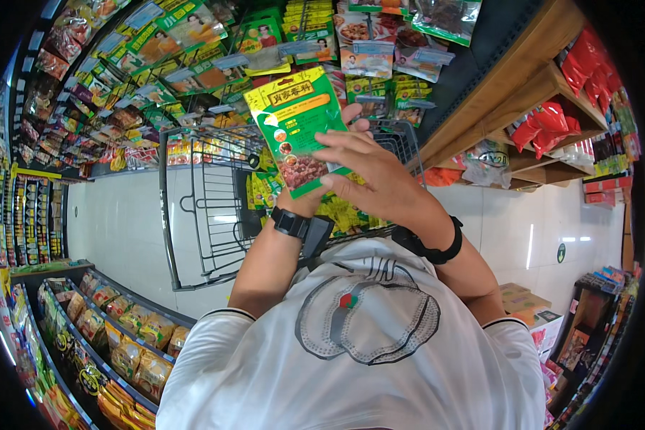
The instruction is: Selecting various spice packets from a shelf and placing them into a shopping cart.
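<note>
A green-and-yellow seasoning packet with a hang hole and food pictures is tilted in front of my chest. My left hand holds it from behind and below. Its palm is mostly hidden, with fingertips showing past the packet's right edge. Across the packet's lower right lies my right hand, fingers apart and touching the printed front. Under both hands stands a wire shopping cart. Inside it are several yellow-and-green packets, partly covered by my arms.
Hanging packets fill the rack ahead. To the right, a wooden shelf holds red bags. Bins of packaged food stand at the lower left. Cardboard boxes sit at the lower right on the glossy tiled floor.
</note>
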